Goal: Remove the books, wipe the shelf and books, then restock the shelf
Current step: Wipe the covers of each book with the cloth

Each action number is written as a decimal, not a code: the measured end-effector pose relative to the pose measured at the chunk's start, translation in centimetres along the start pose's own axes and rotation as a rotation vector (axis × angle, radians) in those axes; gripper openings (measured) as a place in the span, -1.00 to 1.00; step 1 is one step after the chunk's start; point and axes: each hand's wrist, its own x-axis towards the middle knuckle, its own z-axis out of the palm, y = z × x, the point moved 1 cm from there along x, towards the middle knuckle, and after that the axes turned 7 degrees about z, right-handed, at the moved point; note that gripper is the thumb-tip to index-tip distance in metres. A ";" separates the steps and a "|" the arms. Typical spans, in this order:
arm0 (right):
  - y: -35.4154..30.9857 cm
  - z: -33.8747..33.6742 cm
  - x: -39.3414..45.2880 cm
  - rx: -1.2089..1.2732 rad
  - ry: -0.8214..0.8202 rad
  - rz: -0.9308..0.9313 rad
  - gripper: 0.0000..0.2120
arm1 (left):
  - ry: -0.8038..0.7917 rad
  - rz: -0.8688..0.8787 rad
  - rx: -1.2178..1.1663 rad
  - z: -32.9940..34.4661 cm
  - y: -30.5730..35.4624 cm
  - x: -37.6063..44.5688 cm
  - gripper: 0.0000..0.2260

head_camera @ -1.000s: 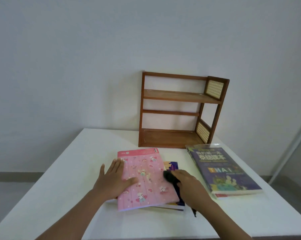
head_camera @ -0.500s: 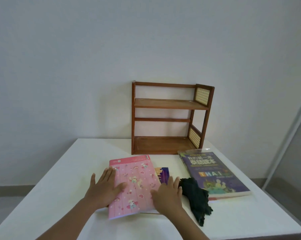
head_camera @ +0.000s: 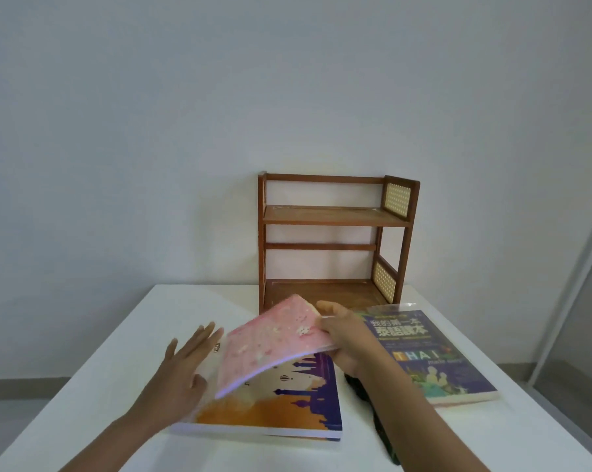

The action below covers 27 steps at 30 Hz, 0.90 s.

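Observation:
My right hand grips the right edge of a pink book and holds it tilted up off an orange and purple book that lies flat on the white table. My left hand is spread open by the pink book's left edge, fingers straight. A purple Thai language book lies to the right. A dark green cloth lies on the table, mostly hidden under my right forearm. The wooden shelf stands bare at the back of the table.
A plain wall rises behind the shelf. A white vertical frame stands at the right past the table edge. Grey floor shows at both sides below the table.
My right hand dropped the cloth on the table, then took the pink book by its right edge and lifted it. My left hand came off the cover. The book underneath is now uncovered.

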 end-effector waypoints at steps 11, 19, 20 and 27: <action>-3.0 -2.6 -4.7 -0.444 -0.141 -0.258 -0.51 | 0.747 -0.320 -0.642 -6.1 11.4 5.1 -0.86; 2.6 -0.4 -2.6 -0.362 -0.062 -0.510 -0.58 | 0.531 -0.362 -0.677 -1.7 11.6 4.4 -0.77; 3.4 -0.4 -2.1 -0.331 -0.053 -0.503 -0.58 | 0.502 -0.338 -0.704 -1.2 11.6 4.2 -0.67; 3.8 -2.4 0.0 -0.251 0.105 -0.513 -0.69 | 0.386 -0.171 -0.501 -0.6 12.9 5.2 -0.32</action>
